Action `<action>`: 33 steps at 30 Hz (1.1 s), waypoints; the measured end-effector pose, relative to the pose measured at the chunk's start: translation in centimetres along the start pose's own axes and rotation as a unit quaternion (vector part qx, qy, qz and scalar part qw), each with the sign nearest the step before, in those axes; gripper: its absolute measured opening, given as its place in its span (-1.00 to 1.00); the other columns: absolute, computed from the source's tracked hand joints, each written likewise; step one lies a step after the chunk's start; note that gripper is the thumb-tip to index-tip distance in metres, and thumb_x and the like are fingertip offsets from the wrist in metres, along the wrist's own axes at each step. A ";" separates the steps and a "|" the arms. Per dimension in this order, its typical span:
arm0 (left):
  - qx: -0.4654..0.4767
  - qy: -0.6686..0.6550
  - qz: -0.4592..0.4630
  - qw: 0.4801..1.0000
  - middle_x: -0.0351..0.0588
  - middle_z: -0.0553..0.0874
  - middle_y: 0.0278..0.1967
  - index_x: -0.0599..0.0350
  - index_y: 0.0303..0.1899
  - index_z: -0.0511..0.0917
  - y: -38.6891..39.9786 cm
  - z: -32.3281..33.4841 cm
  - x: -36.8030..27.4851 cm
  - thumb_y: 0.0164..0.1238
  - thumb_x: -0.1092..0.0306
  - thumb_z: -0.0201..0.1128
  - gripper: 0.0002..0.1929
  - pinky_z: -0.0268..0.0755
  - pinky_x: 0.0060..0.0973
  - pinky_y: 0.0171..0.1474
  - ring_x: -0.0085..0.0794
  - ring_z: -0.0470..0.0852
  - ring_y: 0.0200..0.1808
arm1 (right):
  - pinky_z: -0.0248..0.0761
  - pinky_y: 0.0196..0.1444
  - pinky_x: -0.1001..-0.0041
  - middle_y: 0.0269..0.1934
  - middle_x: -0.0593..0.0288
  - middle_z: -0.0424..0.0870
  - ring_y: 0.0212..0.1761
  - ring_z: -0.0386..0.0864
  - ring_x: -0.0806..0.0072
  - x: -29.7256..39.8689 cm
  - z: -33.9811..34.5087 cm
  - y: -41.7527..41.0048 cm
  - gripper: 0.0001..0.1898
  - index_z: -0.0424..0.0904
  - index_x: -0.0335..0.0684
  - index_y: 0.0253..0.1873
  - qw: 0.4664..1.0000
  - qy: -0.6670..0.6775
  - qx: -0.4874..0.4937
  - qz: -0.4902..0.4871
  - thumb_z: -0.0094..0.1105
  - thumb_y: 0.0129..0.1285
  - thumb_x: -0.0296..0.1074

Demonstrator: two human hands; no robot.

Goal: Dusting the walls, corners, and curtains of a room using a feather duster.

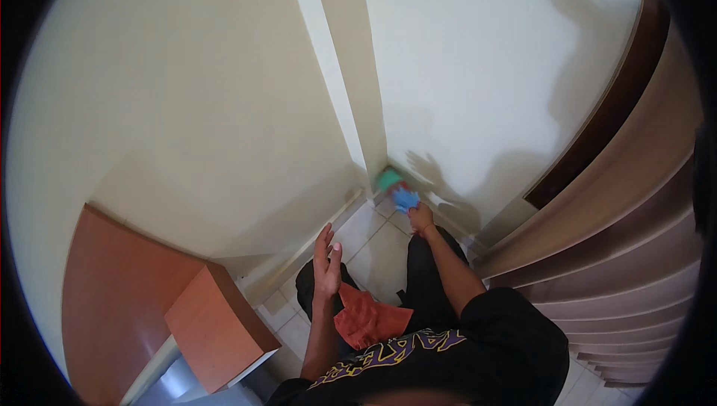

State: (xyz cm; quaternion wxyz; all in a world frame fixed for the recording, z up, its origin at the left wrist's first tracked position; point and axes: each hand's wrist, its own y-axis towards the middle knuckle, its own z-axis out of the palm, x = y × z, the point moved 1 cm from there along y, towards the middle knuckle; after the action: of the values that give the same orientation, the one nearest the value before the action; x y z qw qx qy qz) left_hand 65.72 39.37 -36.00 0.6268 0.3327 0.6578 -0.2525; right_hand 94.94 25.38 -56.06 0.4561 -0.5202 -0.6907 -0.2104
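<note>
My right hand [421, 219] is closed around the near end of a colourful duster [406, 198], blue with red and green parts. The duster's blurred green end [389, 179] is at the bottom of the wall corner, close to the floor. My left hand [327, 263] is raised above my left knee with its fingers extended and holds nothing. An orange-red cloth [371, 319] lies over my lap, below my left hand.
Pale walls meet at a corner ahead, with a tiled floor [382, 246] below. Brown vertical-fold curtains [616, 249] and a dark wooden frame [605, 109] stand on the right. A reddish-brown wooden piece of furniture [215, 322] is at the lower left.
</note>
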 end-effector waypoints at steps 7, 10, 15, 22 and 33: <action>-0.037 -0.011 -0.020 0.999 0.12 0.38 0.54 0.17 0.58 0.24 -0.3 -1.7 0.1 0.71 0.08 0.09 -0.39 0.19 -0.13 0.54 -0.06 0.35 0.56 | 0.05 -0.73 0.46 -0.57 0.37 0.40 -0.74 0.29 0.60 10.6 0.4 -4.8 -0.86 0.52 -0.17 -0.12 0.916 0.392 0.073 0.031 0.03 0.53 -0.29; -0.013 -0.020 -0.008 1.000 0.12 0.40 0.53 0.20 0.57 0.26 0.6 0.1 -1.1 0.73 0.08 0.05 -0.41 0.18 -0.15 0.55 -0.07 0.36 0.55 | 0.07 -0.73 0.47 -0.56 0.35 0.41 -0.73 0.28 0.60 7.9 -1.6 -3.0 -0.83 0.48 -0.19 -0.10 0.975 0.207 0.082 -0.005 0.00 0.59 -0.24; -0.020 0.001 -0.003 1.000 0.12 0.41 0.51 0.25 0.55 0.28 0.5 0.1 -0.2 0.75 0.06 -0.02 -0.42 0.18 -0.19 0.56 -0.08 0.39 0.53 | 0.05 -0.75 0.46 -0.57 0.35 0.38 -0.75 0.25 0.60 10.0 -0.3 -4.1 -0.80 0.47 -0.18 -0.12 0.971 0.227 0.000 -0.072 -0.01 0.60 -0.22; -0.028 -0.003 -0.005 1.000 0.17 0.42 0.50 0.27 0.55 0.28 0.1 0.2 -1.0 0.76 0.05 -0.02 -0.41 0.18 -0.20 0.55 -0.10 0.40 0.52 | 0.25 -0.79 0.44 -0.55 0.31 0.39 -0.76 0.31 0.57 16.1 -0.9 -7.8 -0.74 0.48 -0.17 -0.05 0.944 0.312 0.107 0.017 -0.07 0.64 -0.11; -0.012 0.016 -0.008 1.000 0.14 0.43 0.49 0.25 0.56 0.27 -0.4 0.2 0.7 0.75 0.09 0.01 -0.42 0.20 -0.20 0.55 -0.10 0.40 0.51 | 0.53 -0.77 0.26 -0.56 0.24 0.43 -0.80 0.41 0.46 21.5 -1.4 -7.9 -0.70 0.44 -0.22 0.12 0.925 0.348 0.151 0.025 -0.13 0.67 -0.10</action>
State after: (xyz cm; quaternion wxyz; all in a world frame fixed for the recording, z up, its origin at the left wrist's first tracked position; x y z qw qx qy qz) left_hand 65.52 39.06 -36.77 0.6183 0.3240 0.6732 -0.2442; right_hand 87.40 32.73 -35.68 0.7460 -0.3560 -0.4993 -0.2596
